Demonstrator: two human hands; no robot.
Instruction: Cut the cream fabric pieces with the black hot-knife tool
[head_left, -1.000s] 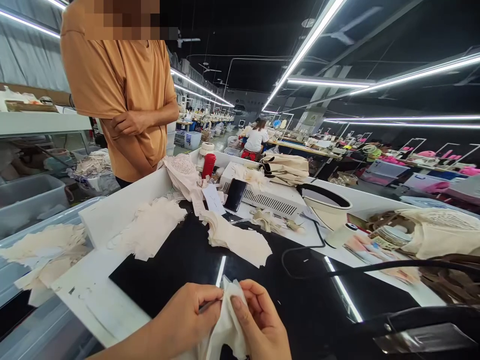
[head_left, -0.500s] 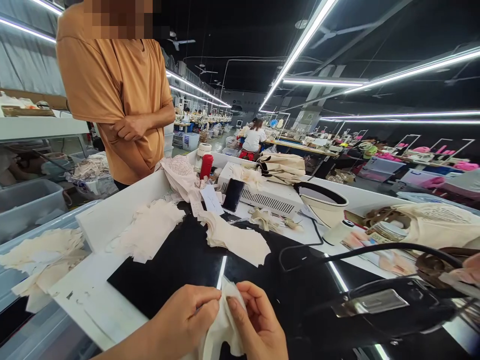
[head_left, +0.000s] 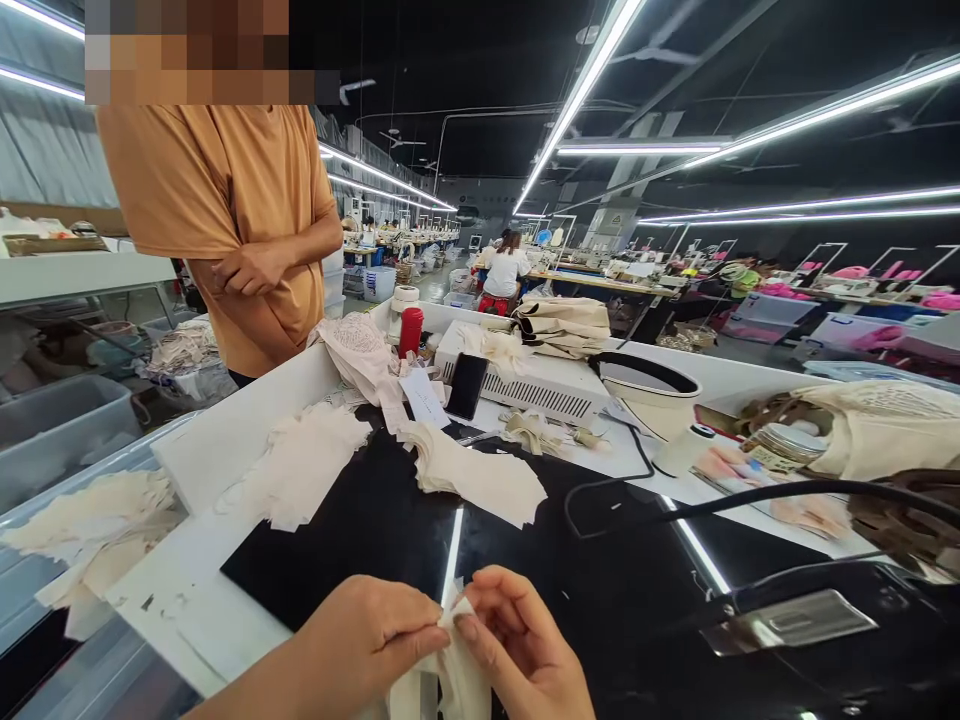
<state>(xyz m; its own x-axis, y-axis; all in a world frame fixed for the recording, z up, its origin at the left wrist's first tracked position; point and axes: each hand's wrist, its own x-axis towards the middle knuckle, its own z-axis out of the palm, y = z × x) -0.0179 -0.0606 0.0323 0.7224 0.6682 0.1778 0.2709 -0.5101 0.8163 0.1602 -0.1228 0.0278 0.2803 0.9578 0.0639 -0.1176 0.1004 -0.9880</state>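
Down by the near side of the black top (head_left: 592, 600), the left hand (head_left: 375, 635) is closing thumb against curled forefinger on a pale cloth (head_left: 466, 672), while the right hand (head_left: 529, 645) is pinching it under the thumb, its other fingers curling loosely and half open. The cloth is hanging between the two hands; whether it is touching the top, I'm not able to tell. Ahead, black surface is stretching between the knuckles and the stack (head_left: 480, 480), leaving the hands some room forward. To the left, a paler pile (head_left: 307, 465) is overlapping the black edge onto the white board (head_left: 202, 590). On the right, open black is running out towards a metal plate (head_left: 795, 622) and a dark cable (head_left: 810, 488), which are crowding that side.
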